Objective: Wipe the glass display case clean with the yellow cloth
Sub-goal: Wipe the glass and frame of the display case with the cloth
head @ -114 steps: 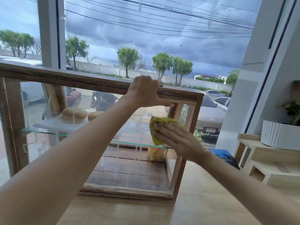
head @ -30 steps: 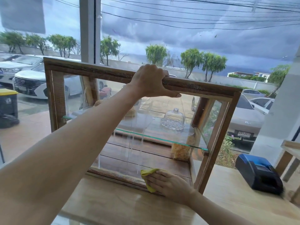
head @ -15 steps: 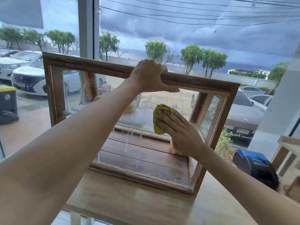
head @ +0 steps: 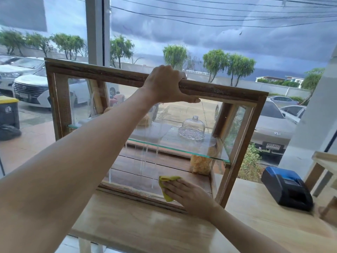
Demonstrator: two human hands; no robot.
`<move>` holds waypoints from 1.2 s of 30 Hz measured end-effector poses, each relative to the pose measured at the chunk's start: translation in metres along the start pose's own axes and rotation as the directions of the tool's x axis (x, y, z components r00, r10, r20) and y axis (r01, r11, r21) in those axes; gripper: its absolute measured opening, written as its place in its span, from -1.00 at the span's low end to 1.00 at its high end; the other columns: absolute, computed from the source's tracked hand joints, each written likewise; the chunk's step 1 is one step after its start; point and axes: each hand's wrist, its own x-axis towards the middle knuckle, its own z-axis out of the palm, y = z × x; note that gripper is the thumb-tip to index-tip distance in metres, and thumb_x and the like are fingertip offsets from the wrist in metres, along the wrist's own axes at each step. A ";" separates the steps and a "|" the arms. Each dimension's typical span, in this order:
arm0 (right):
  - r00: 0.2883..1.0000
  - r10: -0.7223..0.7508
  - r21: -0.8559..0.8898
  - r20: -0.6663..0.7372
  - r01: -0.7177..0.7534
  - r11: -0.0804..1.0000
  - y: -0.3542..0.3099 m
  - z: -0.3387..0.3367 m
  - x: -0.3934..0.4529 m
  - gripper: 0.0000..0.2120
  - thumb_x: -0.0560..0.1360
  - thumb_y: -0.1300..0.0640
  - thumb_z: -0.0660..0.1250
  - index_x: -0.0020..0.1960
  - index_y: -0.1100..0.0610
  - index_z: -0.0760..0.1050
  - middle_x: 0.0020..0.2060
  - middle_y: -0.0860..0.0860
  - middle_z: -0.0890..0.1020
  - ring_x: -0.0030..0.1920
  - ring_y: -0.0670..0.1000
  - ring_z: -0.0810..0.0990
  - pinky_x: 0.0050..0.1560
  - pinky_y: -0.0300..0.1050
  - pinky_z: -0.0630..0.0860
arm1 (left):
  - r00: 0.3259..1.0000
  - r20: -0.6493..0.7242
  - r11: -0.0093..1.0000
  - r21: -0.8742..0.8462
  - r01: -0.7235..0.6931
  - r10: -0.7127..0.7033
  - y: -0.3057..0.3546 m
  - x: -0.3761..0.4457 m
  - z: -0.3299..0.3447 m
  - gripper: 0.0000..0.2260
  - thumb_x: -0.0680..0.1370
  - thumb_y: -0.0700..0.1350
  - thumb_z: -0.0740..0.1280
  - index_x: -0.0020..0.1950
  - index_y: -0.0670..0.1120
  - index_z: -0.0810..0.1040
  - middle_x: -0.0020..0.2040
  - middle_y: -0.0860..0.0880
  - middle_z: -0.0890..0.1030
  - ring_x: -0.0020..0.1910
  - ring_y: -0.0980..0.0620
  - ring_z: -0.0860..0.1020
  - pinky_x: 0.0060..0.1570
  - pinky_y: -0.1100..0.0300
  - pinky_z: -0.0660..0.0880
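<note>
A wood-framed glass display case (head: pixel 242 96) stands on a light wooden counter in front of a big window. My left hand (head: pixel 165 84) grips the case's top front rail. Low on the front pane, near the bottom rail, my right hand (head: pixel 186 193) presses the yellow cloth (head: pixel 166 181) flat against the glass. Water streaks run down the pane above the cloth. Inside, a glass shelf carries a small glass dome (head: pixel 193 127) and some bread; a jar of snacks (head: pixel 201 164) stands on the wooden floor below.
A blue and black receipt printer (head: pixel 286 189) sits on the counter (head: pixel 145 225) to the right of the case. A light wooden shelf unit (head: pixel 326 161) is at the far right edge. The window behind shows parked cars and trees.
My right hand has swept the cloth down the front pane, from mid-height beside the shelf to the bottom rail. My left hand keeps its grip on the top rail.
</note>
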 end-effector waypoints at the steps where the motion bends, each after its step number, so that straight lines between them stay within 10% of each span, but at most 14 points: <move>1: 1.000 -0.016 0.008 0.014 0.016 1.000 -0.005 0.003 -0.003 -0.57 0.54 0.15 0.07 0.41 0.11 0.33 0.41 0.03 0.39 0.42 -0.01 0.31 0.49 -0.05 0.01 | 1.000 0.002 1.000 0.003 0.000 0.000 0.000 0.000 0.000 -0.07 0.10 0.66 -0.10 -0.08 -0.01 0.66 -0.38 0.03 0.62 -0.33 0.03 0.58 -0.16 0.21 0.51; 8: 0.996 -0.070 0.044 0.047 0.068 0.997 -0.017 0.004 -0.006 -0.66 0.58 0.10 0.12 0.32 0.05 0.44 0.41 0.00 0.39 0.40 -0.02 0.33 0.44 -0.09 0.07 | 1.000 0.017 1.000 0.027 -0.002 0.002 0.000 0.000 -0.001 -0.16 0.15 0.63 0.03 -0.08 -0.01 0.65 -0.39 0.03 0.61 -0.35 0.03 0.57 -0.16 0.22 0.50; 17: 0.888 0.249 0.150 -0.387 -0.206 0.967 0.078 -0.087 0.028 -0.52 0.48 0.38 0.12 0.38 0.17 0.34 0.39 0.11 0.37 0.41 0.06 0.31 0.46 0.00 0.17 | 0.976 0.207 0.996 -0.063 -0.060 0.072 -0.016 0.001 -0.011 -0.15 0.20 0.56 0.18 0.16 -0.09 0.56 -0.28 -0.04 0.63 -0.31 0.01 0.54 -0.08 0.09 0.58; 36: 0.916 0.306 0.033 -0.260 -0.308 0.951 0.100 -0.104 0.087 -0.41 0.42 0.34 0.13 0.45 0.17 0.31 0.47 0.09 0.25 0.49 0.06 0.18 0.50 0.01 0.09 | 0.992 0.084 0.994 0.057 -0.094 0.089 -0.065 -0.013 -0.013 -0.12 0.15 0.64 -0.03 -0.09 -0.04 0.64 -0.49 0.07 0.44 -0.42 0.04 0.49 -0.20 0.18 0.50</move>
